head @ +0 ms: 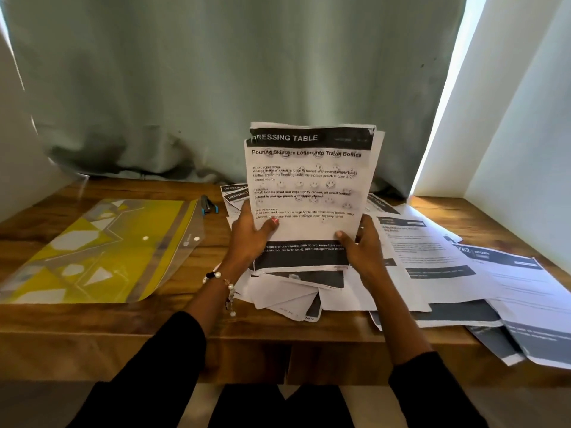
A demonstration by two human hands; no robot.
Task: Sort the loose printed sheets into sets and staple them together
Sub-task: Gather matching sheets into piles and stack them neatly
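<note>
Head view: the loose sheets (pixel 432 273) fanned on the wooden desk (pixel 92 329) to the right blur into unreadable print. The left hand (pixel 250 236) and right hand (pixel 363 247) pinch a held stack of sheets (pixel 309 186) by its lower sides, upright above the desk's middle, long axis vertical, heading uppermost. A stapler (pixel 208 204) lies far left, partly hidden.

A home desk nook: wooden table (pixel 92 329), curtain (pixel 216 88), stapler (pixel 207 204), document folder (pixel 102 251).
</note>
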